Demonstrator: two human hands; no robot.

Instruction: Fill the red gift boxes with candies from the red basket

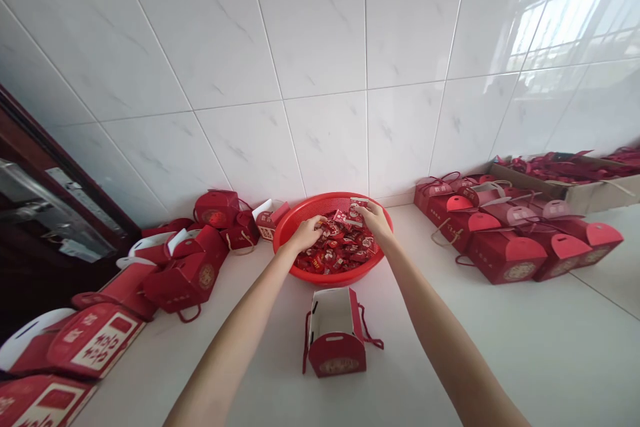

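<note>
A red plastic basket (333, 277) stands against the wall, filled with red-wrapped candies (340, 250). My left hand (305, 235) reaches over its left rim, fingers curled closed at the candies; what they pinch is too small to make out. At the right side of the basket, my right hand (376, 220) pinches a small red-and-white candy packet (357, 205) between thumb and fingers. In front of the basket, between my forearms, an open red gift box (337, 353) sits upright with its pale inside showing and cord handles hanging at both sides.
More red gift boxes (187, 277) are clustered on the left, some with flaps up. Closed red boxes (510, 257) stand in rows on the right. Behind them a carton (595, 193) holds dark red ribbons. A tiled wall (325, 140) bounds the back; a dark door frame (65, 167) is far left.
</note>
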